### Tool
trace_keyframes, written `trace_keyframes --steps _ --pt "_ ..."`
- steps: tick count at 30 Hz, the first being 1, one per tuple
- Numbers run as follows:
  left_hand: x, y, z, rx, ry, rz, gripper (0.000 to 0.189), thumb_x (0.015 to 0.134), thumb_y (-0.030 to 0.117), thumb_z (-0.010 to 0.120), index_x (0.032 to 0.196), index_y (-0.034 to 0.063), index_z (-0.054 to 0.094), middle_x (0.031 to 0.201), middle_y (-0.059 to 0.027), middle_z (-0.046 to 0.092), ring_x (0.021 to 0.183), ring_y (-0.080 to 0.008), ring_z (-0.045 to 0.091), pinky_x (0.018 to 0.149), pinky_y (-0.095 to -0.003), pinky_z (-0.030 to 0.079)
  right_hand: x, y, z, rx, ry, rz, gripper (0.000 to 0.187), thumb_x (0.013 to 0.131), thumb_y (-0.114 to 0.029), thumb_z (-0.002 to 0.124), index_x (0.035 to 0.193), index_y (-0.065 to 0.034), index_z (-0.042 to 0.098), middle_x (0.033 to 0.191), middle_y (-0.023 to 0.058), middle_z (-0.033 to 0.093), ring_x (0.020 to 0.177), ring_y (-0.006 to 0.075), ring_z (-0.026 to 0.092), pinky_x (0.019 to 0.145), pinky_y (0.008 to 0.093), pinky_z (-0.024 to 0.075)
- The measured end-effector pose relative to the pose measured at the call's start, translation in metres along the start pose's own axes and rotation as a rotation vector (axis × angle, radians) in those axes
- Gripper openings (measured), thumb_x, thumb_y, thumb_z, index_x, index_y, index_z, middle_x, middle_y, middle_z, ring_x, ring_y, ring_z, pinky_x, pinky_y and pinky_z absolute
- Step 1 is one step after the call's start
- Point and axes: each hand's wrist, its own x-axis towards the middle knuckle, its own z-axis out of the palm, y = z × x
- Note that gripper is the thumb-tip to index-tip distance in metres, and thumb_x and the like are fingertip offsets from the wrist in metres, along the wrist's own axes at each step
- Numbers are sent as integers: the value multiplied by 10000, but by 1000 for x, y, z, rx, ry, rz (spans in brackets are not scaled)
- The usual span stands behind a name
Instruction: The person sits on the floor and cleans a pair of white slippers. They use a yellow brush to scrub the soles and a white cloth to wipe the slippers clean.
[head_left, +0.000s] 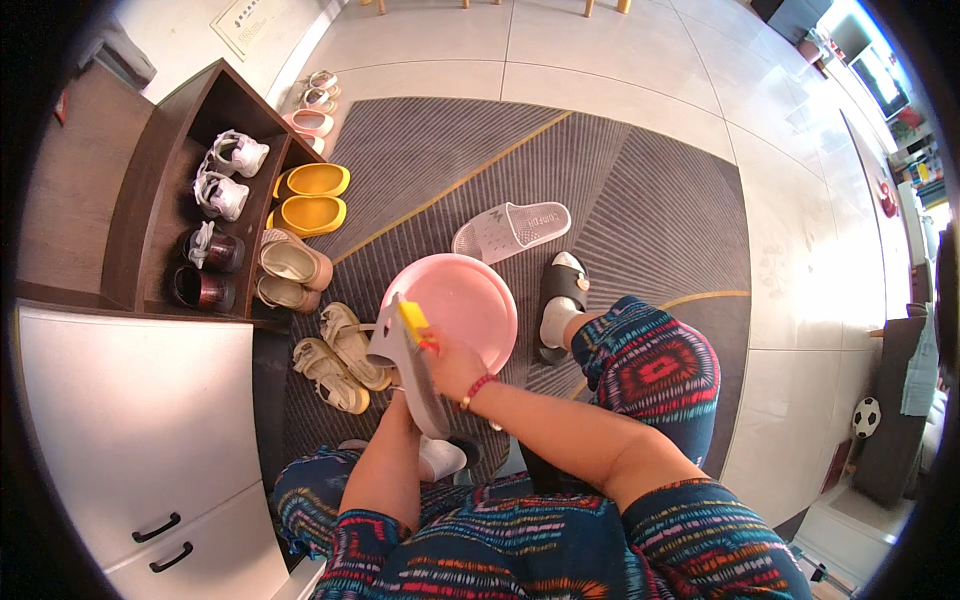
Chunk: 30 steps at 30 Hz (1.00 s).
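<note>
A grey slide slipper (424, 394) is held up on edge over the left side of a pink plastic basin (511, 322). Most of my left hand (398, 384) is hidden behind the slipper, which it grips from the far left side. My right hand (456, 369), with a red bead bracelet at the wrist, holds a small yellow block (412, 321) with a red part against the slipper's strap. Whether the block is a sponge or a brush is unclear. A matching grey slide slipper (514, 231) lies on the striped mat (660, 217) just beyond the basin.
A dark wooden shoe rack (157, 210) with several shoes stands at left, above a white cabinet (142, 420). Yellow clogs (311, 215), beige shoes (296, 262) and beige sandals (352, 349) line its edge. My foot in a black slide (564, 281) rests right of the basin.
</note>
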Motion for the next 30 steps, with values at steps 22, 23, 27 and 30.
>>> trace_keyframes --steps 22,23,27,30 --pt "-10 23 -14 166 144 365 470 829 500 401 1067 104 492 854 -118 554 681 -247 525 603 -351 457 64 59 -6 333 -17 404 251 831 -236 506 1056 -141 565 639 44 528 463 134 472 403 278 378" --pt "-7 26 -15 186 191 435 470 829 503 396 1065 108 493 854 -119 555 677 -248 525 599 -355 457 60 44 -6 419 -38 363 252 833 -244 510 1056 -142 565 597 18 485 413 103 415 359 256 336" --pt "6 37 -20 317 375 555 339 870 340 436 1125 119 446 851 -66 551 659 -201 559 537 -373 476 37 8 -2 570 -64 185 255 850 -241 483 1067 -126 553 575 -5 447 387 80 377 330 236 296" --pt "5 36 -6 466 182 798 377 879 355 409 1172 117 402 999 -61 530 830 -220 549 694 -377 481 14 13 3 404 12 -50 291 869 -225 462 1108 -68 512 645 21 516 515 86 468 460 235 393"
